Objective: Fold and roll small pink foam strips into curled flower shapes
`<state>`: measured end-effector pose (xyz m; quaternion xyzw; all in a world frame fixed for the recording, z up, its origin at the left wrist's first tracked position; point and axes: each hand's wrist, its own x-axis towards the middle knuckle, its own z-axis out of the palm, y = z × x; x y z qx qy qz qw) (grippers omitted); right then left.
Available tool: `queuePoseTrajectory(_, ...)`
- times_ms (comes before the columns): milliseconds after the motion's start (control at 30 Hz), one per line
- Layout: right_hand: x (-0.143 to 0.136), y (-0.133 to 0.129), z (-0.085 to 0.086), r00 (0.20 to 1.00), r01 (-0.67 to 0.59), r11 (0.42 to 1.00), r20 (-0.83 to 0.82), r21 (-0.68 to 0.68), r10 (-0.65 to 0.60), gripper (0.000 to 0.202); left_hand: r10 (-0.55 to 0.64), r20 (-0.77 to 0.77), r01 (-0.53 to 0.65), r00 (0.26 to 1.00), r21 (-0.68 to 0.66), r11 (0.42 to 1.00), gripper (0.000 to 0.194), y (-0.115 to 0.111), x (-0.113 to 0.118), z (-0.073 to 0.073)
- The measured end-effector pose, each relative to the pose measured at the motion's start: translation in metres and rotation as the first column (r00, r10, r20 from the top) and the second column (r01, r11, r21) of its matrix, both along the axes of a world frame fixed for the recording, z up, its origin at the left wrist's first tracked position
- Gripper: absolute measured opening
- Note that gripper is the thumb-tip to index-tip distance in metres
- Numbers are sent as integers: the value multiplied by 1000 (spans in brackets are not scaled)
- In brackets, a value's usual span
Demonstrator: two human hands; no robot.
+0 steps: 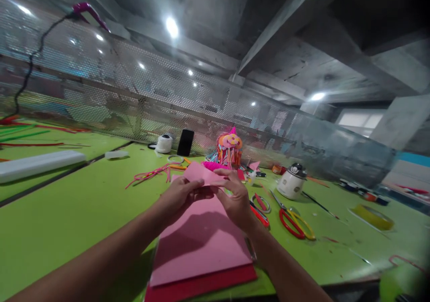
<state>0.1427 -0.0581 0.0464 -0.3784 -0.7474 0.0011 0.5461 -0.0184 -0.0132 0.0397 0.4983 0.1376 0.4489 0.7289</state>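
My left hand (186,190) and my right hand (233,194) hold a small piece of pink paper (199,173) between them, raised above the table. The left thumb presses on its near edge, while the right fingers pinch its right side. Under my hands lies a larger pink sheet (204,239), resting on a red sheet (204,288). Behind the held piece stands a decorated orange and pink figure (230,143) with hanging strips and a pointed pink top. Bright pink material (211,165) shows just past the paper.
To the right lie red and yellow scissors (295,223), a red cutter (260,216), a white jar (291,182) and yellow tape (372,217). Pink cords (152,174), a black phone (185,142) and a white foam bar (42,165) are on the left. A perforated metal screen (161,91) borders the table.
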Motion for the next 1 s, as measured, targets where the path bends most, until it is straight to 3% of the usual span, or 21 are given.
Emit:
queuePoseTrajectory(200, 8, 7, 0, 955, -187, 967, -263, -172, 138, 12, -49, -37, 50, 998, 5, 999, 23, -3, 2, 1)
queuePoseTrajectory(467, 14, 3, 14, 948, -296, 925, -195, -237, 253, 13, -124, 5, 124, 992, 4, 992, 22, -2, 0, -3)
queuePoseTrajectory(667, 10, 4, 12, 923, -265, 904, -359, -335, 138, 20, -139, -40, 141, 990, 52, 989, 26, -9, 6, -4)
queuePoseTrajectory(833, 11, 8, 8, 936, -143, 934, -352, -326, 20, 19, -102, -64, 108, 993, 92, 990, 25, -12, 9, -5)
queuePoseTrajectory(1000, 13, 8, 6, 947, -115, 942, -321, -314, 9, 16, -97, -107, 107, 989, 97, 990, 28, -15, 6, -4)
